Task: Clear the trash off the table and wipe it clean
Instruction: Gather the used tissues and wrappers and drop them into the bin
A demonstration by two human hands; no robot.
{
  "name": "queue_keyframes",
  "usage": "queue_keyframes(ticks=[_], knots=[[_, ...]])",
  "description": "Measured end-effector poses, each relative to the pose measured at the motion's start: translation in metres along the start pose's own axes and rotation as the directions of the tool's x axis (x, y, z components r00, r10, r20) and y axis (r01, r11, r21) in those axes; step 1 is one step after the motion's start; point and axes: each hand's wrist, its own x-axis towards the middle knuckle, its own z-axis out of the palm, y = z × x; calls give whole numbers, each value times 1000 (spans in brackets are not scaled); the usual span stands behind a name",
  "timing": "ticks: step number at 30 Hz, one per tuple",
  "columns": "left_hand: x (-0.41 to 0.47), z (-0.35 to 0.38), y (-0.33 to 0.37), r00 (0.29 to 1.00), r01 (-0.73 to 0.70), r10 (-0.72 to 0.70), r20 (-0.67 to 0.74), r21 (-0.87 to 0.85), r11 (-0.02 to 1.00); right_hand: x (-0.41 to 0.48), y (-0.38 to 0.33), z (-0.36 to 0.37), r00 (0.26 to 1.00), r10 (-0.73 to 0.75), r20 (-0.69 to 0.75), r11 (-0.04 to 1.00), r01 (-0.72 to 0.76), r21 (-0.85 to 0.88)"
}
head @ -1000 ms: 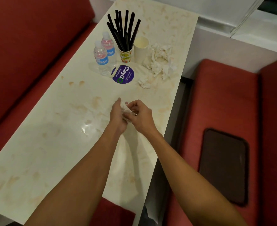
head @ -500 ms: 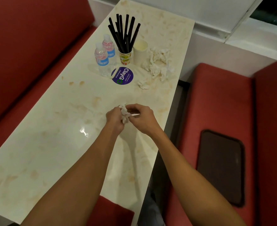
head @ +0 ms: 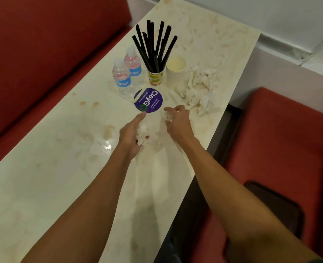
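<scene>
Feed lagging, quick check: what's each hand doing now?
Left hand: holds a tissue wad.
Right hand: over a tissue scrap; grip cannot be told.

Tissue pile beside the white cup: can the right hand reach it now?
Probably yes. The right hand is just short of the tissue pile with only bare table between; the left hand holds a tissue wad clear of that path.

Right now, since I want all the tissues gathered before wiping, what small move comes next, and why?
Probably pinch the small white tissue scrap with the right hand, whose fingers flank it; the left hand holds a crumpled white tissue wad to add it to.
</scene>
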Motion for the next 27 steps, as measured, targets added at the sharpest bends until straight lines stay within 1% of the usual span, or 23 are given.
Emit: queue_keyframes(ticks=[2, 4, 5, 7, 10, 13, 15, 18, 20, 22, 24, 26, 27], knots=[[7, 6, 0, 1000, -22, 22, -19, -2, 1000, 7, 5, 4, 998, -51, 24, 995, 53, -83], [10, 10, -1, 997, -45, 43, -61, -36, 998, 13, 10, 5, 998, -63, 9, 994, 64, -94], [11, 13, -2, 996, -57, 52, -73, -57, 997, 15, 12, 3, 999, -53, -11, 997, 52, -55], [14, 20, -3, 997, -51, 45, -62, -97, 994, 17, 14, -5, 998, -16, -58, 995, 21, 94], [20, 34, -6, 998, -10, 5, -56, -82, 997, 12, 6, -21, 992, 54, -116, 951, -15, 310], [19, 52, -7, 997, 3, -6, -77, -43, 999, 0, -6, -37, 994, 100, -42, 854, -64, 517], [20, 59, -10, 999, 27, -29, -45, -37, 999, -8, -10, -43, 996, 86, 10, 810, -75, 582], [26, 67, -17, 998, 40, -35, 56, -81, 996, -18, -7, -42, 998, 46, 33, 834, -56, 549], [27, 73, -21, 999, 28, -26, 27, -45, 999, -21, -3, -42, 998, 45, 48, 856, -64, 513], [30, 77, -24, 998, 27, -22, -51, 95, 995, -21, 5, -44, 997, 44, 56, 871, -66, 487], [35, 79, -28, 993, 19, 5, -120, 200, 980, -21, 11, -46, 993, 89, 83, 838, -120, 532], [39, 81, -32, 992, -6, 36, -125, 231, 973, -20, 16, -48, 987, 118, 107, 816, -158, 555], [40, 82, -33, 991, -15, 46, -124, 240, 971, -20, 17, -49, 988, 112, 108, 835, -153, 529]])
